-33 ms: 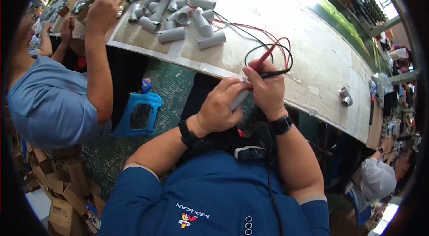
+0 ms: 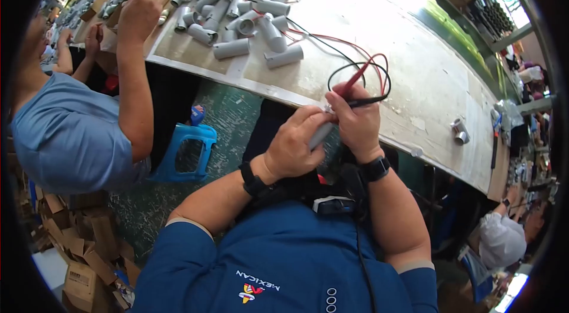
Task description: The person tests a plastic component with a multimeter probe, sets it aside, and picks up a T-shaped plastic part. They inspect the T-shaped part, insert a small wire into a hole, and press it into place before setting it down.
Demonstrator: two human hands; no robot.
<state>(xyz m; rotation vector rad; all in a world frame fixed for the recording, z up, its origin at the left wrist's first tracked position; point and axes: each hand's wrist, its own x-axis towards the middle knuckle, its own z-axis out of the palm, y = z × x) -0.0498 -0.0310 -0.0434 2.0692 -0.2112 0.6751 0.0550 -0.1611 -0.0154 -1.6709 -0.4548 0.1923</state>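
Evidently, the left hand [image 2: 293, 146] wraps a grey cylinder [image 2: 320, 136] beside the table's [image 2: 430, 100] near edge; judged light, stiff, smoothish, best gripped mid-body. The right hand [image 2: 359, 125] holds a red probe [image 2: 353, 80] and black probe [image 2: 368, 101] at its far end. Similar cylinders [image 2: 232, 48] lie far left.

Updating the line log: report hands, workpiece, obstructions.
Left hand gripping grey cylinder. Right hand holding red probe, black probe. Cylinder end near right hand. Black lead looped beyond right hand.

Tubes [image 2: 232, 48] on table [image 2: 427, 91]; stool [image 2: 203, 134] (left)
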